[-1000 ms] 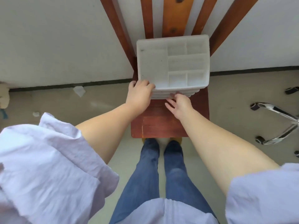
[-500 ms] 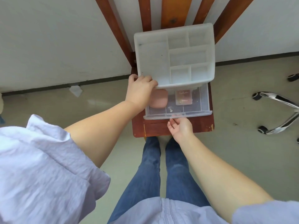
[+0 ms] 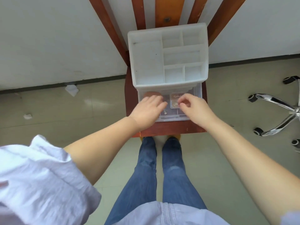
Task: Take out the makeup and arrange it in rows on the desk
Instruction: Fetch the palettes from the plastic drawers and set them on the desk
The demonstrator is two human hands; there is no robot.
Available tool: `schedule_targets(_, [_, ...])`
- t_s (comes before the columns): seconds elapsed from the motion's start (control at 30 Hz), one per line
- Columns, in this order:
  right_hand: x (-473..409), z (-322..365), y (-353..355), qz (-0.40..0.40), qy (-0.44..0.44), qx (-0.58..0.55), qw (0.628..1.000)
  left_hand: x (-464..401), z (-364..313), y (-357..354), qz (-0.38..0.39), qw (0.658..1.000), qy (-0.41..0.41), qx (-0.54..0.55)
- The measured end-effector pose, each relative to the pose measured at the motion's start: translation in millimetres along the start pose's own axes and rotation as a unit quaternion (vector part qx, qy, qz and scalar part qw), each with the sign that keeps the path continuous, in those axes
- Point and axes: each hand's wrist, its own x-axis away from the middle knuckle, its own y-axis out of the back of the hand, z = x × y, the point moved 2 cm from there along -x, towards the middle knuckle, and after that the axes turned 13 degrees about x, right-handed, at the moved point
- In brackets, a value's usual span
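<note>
- The left hand (image 3: 148,109) reaches into the open drawer (image 3: 198,93), palm down, fingers fairly straight and spread over the drawer's left part; it grips nothing that can be seen.
- Its fingertips lie at or over the near edge of a round pink compact (image 3: 150,94) at the back left of the drawer; contact cannot be told.
- The right hand (image 3: 194,108) hovers over the drawer's right half, fingers loosely curled, thumb and forefinger drawn close together just above a square clear-lidded palette (image 3: 175,98).
- Whether the right hand pinches the palette or only nears it cannot be told.
- The palette bears gold script on its lid and lies flat in the middle of the drawer, just right of the compact.
- A small pale item (image 3: 165,112) lies on the drawer floor between the two hands; too small to name.
- The drawer is clear plastic, pulled out toward the person from the bottom of a white organizer (image 3: 146,62).
- The organizer's top is a tray split into several open compartments, one large at left and smaller ones at right.
- The organizer stands on the seat of a red-brown wooden chair (image 3: 165,129), whose slatted back rises against a white wall.
- The person stands at the chair's front edge in blue jeans (image 3: 146,172) and a pale shirt with rolled sleeves (image 3: 40,176).
- On the floor, scraps of crumpled paper (image 3: 71,90) lie left, near the wall; a chrome base of a wheeled chair (image 3: 279,109) stands at right.
</note>
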Motion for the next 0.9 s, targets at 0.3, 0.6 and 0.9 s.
schedule_targets(0.3, [-51, -16, -26, -0.028, 0.143, 0.438, 0.887, -25, 13, -12, 0.147, 0.973, 0.151, -0.089])
schedule_targets(0.6, [-3, -13, 8, 0.095, 0.018, -0.101, 0.990, 15, -9, 28, 0.066, 0.889, 0.260, 0.371])
schedule_targets(0.9, [34, -39, -19, 0.298, -0.135, -0.195, 0.924, 50, -32, -12, 0.233, 0.702, 0.385, 0.552])
